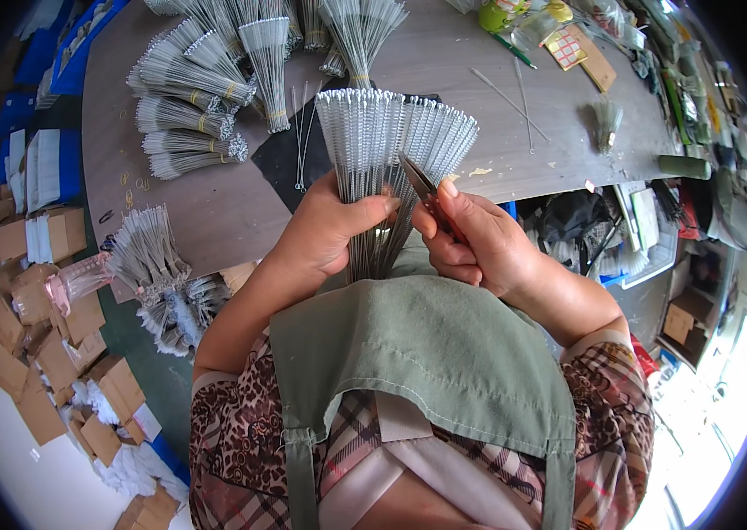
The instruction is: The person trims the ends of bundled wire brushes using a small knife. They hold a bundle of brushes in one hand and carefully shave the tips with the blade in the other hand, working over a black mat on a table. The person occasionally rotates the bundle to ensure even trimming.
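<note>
My left hand (338,221) is wrapped round a fanned bundle of thin wire brushes (364,132), thumb across the front. The white bristle ends point away from me, and the wire stems run down toward my apron. In my right hand (479,230) is a pair of dark pointed scissors (420,179) with a reddish handle, mostly covered by my fingers. Its tip lies against the right side of the bundle, just below the bristles. Whether the blades are closed is hard to see.
More brush bundles (188,71), tied with bands, lie at the table's far left. A black cloth (280,168) lies beyond my left hand, with loose brushes on it. Loose wires (523,106), a green pen (515,50) and a small bundle (606,124) are at right. Cardboard boxes (46,344) crowd the left floor.
</note>
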`<control>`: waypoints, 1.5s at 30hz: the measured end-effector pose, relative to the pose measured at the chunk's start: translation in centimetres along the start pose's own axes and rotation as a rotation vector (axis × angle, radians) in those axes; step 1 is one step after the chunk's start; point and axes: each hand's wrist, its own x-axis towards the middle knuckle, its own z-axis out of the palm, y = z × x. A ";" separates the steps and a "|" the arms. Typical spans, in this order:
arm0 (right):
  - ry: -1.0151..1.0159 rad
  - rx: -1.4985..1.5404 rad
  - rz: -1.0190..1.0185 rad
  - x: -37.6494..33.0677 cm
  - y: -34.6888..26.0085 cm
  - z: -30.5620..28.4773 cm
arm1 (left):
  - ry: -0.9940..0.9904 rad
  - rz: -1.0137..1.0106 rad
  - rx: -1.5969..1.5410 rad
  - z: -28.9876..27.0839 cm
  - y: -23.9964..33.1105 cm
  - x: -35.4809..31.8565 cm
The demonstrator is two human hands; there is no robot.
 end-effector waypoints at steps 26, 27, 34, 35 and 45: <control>0.206 -1.112 -0.388 10.3 -9.0 -3.1 | 0.070 -0.008 -0.152 0.7 -0.8 0.3; 0.130 -1.146 -0.394 10.1 -9.0 -3.5 | 0.075 -0.003 -0.151 0.5 -0.8 0.2; -0.067 -0.958 -0.387 10.0 -8.6 -4.6 | 0.110 -0.007 -0.134 -0.9 -1.5 0.5; -0.079 -0.964 -0.379 10.1 -8.8 -4.5 | 0.110 -0.012 -0.126 -1.0 -1.5 0.6; -0.151 -0.861 -0.328 10.5 -9.3 -4.8 | 0.142 0.007 -0.149 -1.6 -1.5 0.7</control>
